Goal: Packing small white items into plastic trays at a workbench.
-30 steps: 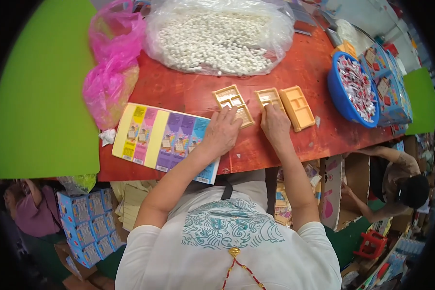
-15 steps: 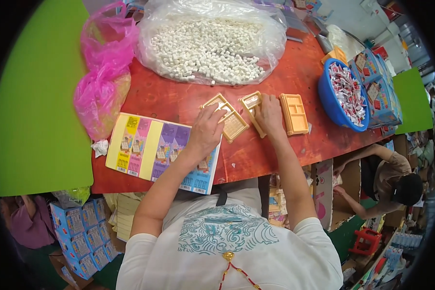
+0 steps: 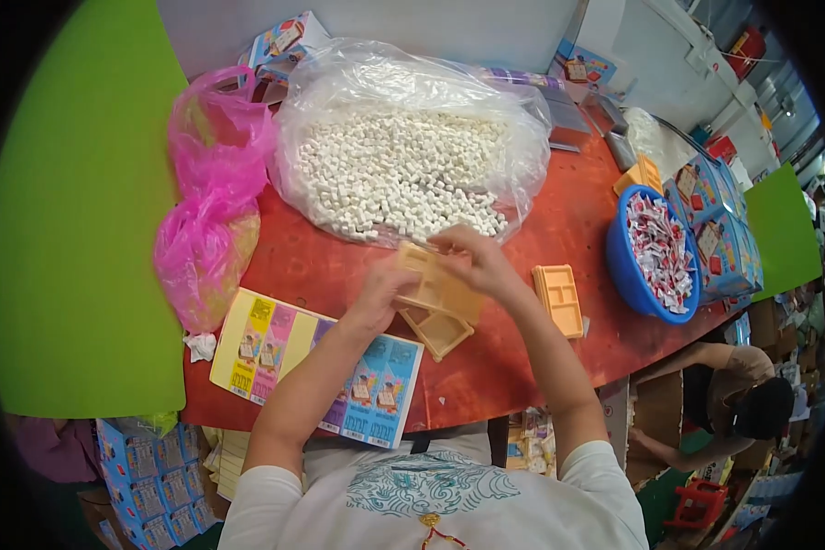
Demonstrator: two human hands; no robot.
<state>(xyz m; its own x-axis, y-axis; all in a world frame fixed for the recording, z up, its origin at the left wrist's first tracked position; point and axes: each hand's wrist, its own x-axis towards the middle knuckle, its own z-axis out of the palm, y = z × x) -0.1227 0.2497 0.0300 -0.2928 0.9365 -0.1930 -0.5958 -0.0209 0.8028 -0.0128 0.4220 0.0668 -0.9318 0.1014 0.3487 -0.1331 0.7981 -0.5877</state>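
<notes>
- Left hand (image 3: 380, 291): my fingers are closed on the near-left edge of a tan plastic tray (image 3: 435, 284), lifted just above the counter (image 3: 522, 367).
- Right hand (image 3: 481, 261): fingers pinched over the tray's far edge, close to the clear bag of small white blocks (image 3: 403, 170).
- Second tray (image 3: 438, 330): lies flat on the counter right under the held one, towards the near edge.
- Third tray (image 3: 559, 300): flat, to the right, beside the blue basin of wrapped pieces (image 3: 655, 257).
- Printed card sheet (image 3: 316, 367): at the near-left edge, under my left forearm.
- Pink bag (image 3: 206, 229): at the left edge.
- Handling note, my judgement: grip the rims only, keep the tray level, and square it over the one below so the compartments line up.
</notes>
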